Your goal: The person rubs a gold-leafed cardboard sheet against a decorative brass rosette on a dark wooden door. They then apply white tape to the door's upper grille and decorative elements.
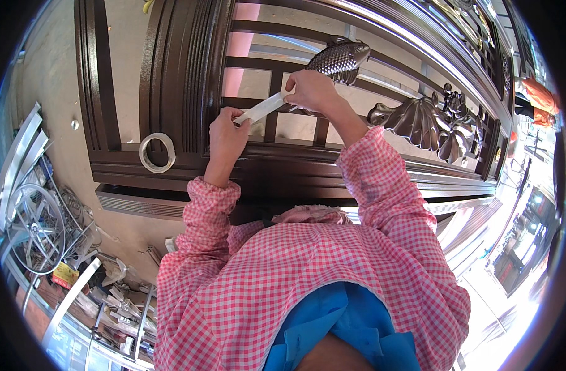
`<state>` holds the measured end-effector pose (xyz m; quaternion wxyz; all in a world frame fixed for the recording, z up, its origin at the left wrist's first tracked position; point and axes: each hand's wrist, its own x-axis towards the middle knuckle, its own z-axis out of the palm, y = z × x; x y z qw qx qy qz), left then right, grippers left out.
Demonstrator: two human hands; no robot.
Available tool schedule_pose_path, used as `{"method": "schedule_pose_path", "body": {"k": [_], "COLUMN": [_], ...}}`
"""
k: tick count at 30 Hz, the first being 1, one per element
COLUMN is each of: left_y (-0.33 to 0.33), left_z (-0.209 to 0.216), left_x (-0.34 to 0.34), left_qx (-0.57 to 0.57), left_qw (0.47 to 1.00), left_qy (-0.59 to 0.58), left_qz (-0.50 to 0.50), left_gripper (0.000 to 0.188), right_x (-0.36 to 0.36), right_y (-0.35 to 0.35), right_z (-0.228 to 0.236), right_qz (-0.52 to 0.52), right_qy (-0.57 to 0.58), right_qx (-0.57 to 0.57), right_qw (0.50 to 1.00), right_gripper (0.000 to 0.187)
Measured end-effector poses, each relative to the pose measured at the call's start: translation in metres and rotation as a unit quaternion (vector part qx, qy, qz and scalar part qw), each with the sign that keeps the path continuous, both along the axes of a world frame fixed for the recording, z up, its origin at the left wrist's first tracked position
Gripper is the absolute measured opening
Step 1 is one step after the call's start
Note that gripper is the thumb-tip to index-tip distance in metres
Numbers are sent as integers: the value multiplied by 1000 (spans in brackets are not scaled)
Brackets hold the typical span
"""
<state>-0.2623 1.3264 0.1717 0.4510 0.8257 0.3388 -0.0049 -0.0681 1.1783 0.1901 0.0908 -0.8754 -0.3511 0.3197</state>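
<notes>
A short strip of whitish tape is stretched between my two hands, above the bars of a dark brown metal gate panel. My left hand pinches its lower left end. The upper right end is pinched by my right hand, which is close to a dark fish ornament fixed on the bars. Part of the fish's lower side is hidden behind that hand. On the panel's frame to the left lies a roll of whitish tape.
Dark flower and leaf ornaments stand out from the panel at the right. A spoked wheel and metal scraps lie on the floor at the left. A person in orange is at the far right.
</notes>
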Motion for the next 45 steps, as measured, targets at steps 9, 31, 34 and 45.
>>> {"method": "schedule_pose_path", "body": {"k": [9, 31, 34, 45], "left_y": [-3, 0, -1, -13], "left_z": [10, -2, -5, 11], "left_x": [10, 12, 10, 20], "left_qx": [6, 1, -11, 37], "left_qw": [999, 996, 997, 990], "left_qy": [53, 91, 79, 132], "left_qz": [-1, -16, 0, 9], "left_gripper": [29, 27, 30, 41], "right_x": [-6, -45, -68, -87], "right_y": [10, -17, -29, -32], "right_z": [15, 7, 7, -4], "right_qz": [-1, -93, 11, 142], "right_qy": [9, -110, -218, -337], "right_qx": [-46, 161, 229, 157], "right_qw": [999, 976, 949, 917], "right_gripper": [39, 28, 26, 50]}}
